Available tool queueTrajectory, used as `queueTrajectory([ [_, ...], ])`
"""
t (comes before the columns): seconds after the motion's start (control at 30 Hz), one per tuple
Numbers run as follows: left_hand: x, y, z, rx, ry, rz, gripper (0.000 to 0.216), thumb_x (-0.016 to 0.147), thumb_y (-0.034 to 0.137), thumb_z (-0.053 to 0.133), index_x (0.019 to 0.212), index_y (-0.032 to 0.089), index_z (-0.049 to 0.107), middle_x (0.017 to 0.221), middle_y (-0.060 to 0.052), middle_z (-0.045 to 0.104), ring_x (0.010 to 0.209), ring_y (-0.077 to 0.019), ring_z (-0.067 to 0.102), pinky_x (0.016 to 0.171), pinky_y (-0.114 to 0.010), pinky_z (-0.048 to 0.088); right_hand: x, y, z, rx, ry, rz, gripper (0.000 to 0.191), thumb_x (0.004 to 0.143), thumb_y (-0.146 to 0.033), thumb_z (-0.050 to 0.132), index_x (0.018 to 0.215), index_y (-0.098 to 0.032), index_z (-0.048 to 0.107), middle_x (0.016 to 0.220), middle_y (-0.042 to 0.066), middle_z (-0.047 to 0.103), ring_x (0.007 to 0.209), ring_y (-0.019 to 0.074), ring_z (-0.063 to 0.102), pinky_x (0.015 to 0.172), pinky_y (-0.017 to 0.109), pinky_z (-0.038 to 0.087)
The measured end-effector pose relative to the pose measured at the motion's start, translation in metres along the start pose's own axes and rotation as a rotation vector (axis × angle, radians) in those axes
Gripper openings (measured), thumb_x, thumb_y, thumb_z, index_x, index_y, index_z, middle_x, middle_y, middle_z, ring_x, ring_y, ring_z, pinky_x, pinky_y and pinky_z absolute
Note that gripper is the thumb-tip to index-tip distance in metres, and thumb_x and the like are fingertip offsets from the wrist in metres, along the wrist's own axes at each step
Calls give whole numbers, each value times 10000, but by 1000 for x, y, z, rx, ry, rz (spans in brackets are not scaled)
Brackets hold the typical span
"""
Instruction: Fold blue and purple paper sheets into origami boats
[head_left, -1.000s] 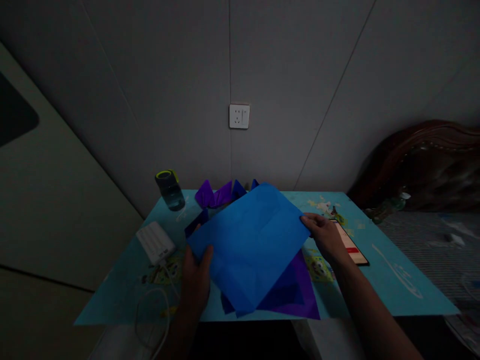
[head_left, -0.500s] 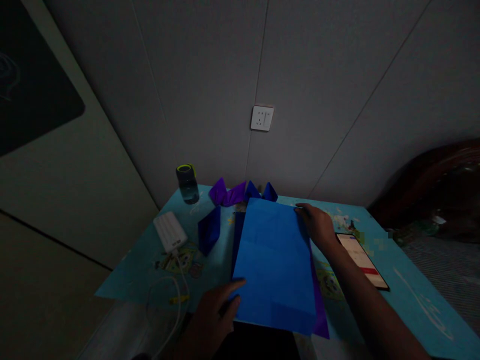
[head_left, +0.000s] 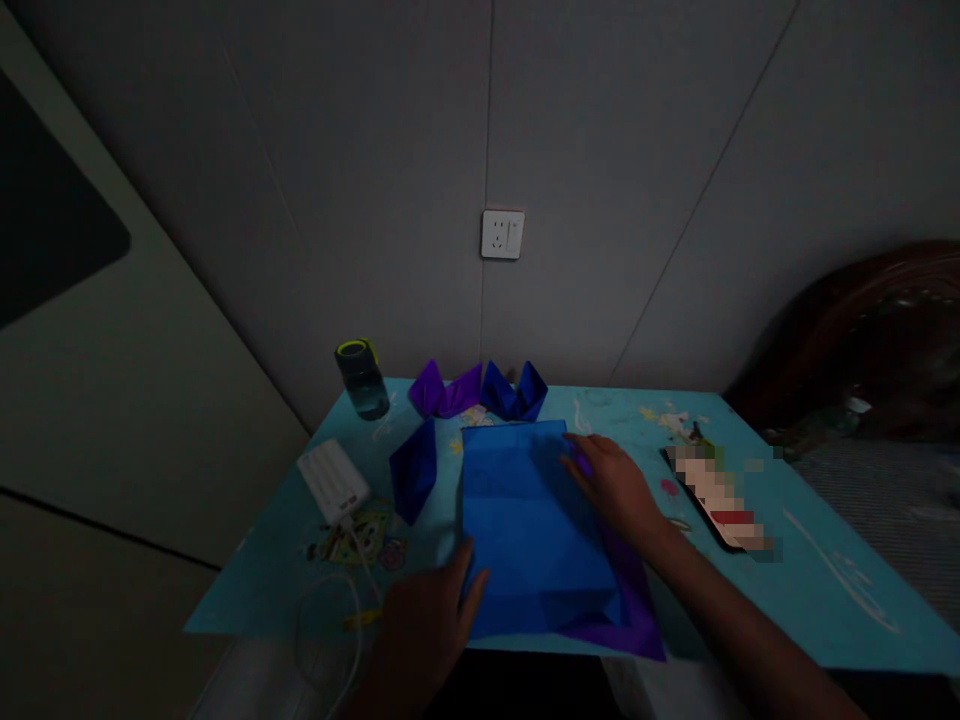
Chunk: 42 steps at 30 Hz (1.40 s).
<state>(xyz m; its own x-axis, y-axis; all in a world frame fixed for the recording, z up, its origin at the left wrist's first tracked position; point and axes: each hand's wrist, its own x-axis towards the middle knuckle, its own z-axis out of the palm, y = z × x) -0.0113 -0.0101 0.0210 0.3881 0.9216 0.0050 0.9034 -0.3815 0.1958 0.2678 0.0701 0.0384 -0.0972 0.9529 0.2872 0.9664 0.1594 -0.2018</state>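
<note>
A blue paper sheet lies flat on the light blue table, on top of a purple sheet that sticks out at its right and near edges. My left hand rests on the blue sheet's near left corner, thumb on the paper. My right hand lies flat on the sheet's far right part with fingers stretched out. Folded purple and blue paper shapes stand at the table's far edge, and a dark blue folded piece stands left of the sheet.
A bottle with a yellow-green lid stands at the far left. A white power bank with a white cable lies at the left. A phone lies right of my hand. A wall socket is above. A bed is at right.
The blue sheet, held up and tilted a second ago, has been laid flat on the purple sheet. My right hand slid from its far corner onto its surface; my left hand moved to the near left corner.
</note>
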Motion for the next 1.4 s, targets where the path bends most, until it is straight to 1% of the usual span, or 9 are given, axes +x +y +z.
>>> queueTrajectory([
  [0.2, 21, 12, 2, -53, 210, 296, 358, 947, 352, 481, 1225, 189, 639, 1187, -137, 670, 1099, -294, 625, 924, -475, 525, -101, -1, -22, 322, -324, 274, 479, 948, -548, 430, 1225, -221, 644, 831, 74, 746, 747, 249, 706, 701, 362, 516],
  [0.33, 34, 12, 24, -20, 206, 313, 661, 873, 592, 528, 1402, 198, 486, 1462, -183, 460, 1339, -371, 429, 1063, -566, 390, -127, -6, -22, 432, -384, 313, 502, 943, -529, 457, 1311, -215, 587, 844, 81, 739, 750, 236, 691, 696, 352, 507],
  [0.5, 40, 4, 55, -7, 172, 278, 725, 864, 654, 481, 1447, 225, 424, 1538, -173, 360, 1402, -383, 344, 1098, -568, 329, -133, -13, -10, 455, -421, 335, 517, 938, -497, 476, 1358, -203, 535, 792, 53, 703, 703, 223, 663, 663, 343, 500],
  [0.6, 39, 4, 62, -14, 162, 271, 750, 856, 662, 486, 1452, 213, 416, 1542, -183, 352, 1416, -389, 318, 1103, -561, 324, -141, -13, 3, 412, -379, 338, 509, 913, -466, 533, 1356, -217, 538, 982, 88, 715, 831, 241, 680, 761, 365, 524],
  [0.7, 38, 5, 63, -27, 160, 256, 770, 840, 659, 516, 1453, 206, 416, 1555, -191, 324, 1428, -401, 286, 1112, -566, 307, -153, -13, 18, 305, -281, 320, 503, 865, -397, 611, 1342, -245, 556, 1202, 126, 658, 1031, 295, 652, 883, 419, 522],
  [0.83, 37, 5, 63, -53, 155, 245, 774, 842, 648, 522, 1468, 211, 393, 1566, -193, 299, 1442, -398, 256, 1120, -566, 302, -156, -8, 23, 207, -152, 215, 499, 853, -364, 634, 1343, -307, 558, 1209, 116, 640, 1071, 315, 630, 920, 462, 520],
  [1.03, 37, 5, 57, -107, 182, 263, 714, 870, 601, 522, 1473, 244, 384, 1611, -168, 191, 1457, -414, 195, 1120, -600, 290, -109, 28, 11, 177, 7, 258, 442, 933, -468, 512, 1267, -194, 608, 1149, 153, 658, 1059, 305, 632, 940, 462, 504],
  [1.2, 38, 11, 50, -144, 255, 158, 652, 919, 511, 500, 1498, 269, 324, 1636, -165, -3, 1461, -461, 100, 1090, -649, 299, -94, 40, 24, 185, 4, 203, 489, 951, -482, 477, 1327, -181, 562, 1237, 165, 641, 1136, 303, 607, 998, 481, 468],
  [1.4, 36, 14, 61, -192, 218, 146, 494, 931, 436, 512, 1376, 221, 503, 1630, -172, 81, 1440, -432, 233, 1085, -586, 362, -103, 34, 31, 285, 25, 217, 530, 932, -507, 499, 1366, -205, 529, 1341, 163, 586, 1233, 318, 558, 1043, 520, 439],
])
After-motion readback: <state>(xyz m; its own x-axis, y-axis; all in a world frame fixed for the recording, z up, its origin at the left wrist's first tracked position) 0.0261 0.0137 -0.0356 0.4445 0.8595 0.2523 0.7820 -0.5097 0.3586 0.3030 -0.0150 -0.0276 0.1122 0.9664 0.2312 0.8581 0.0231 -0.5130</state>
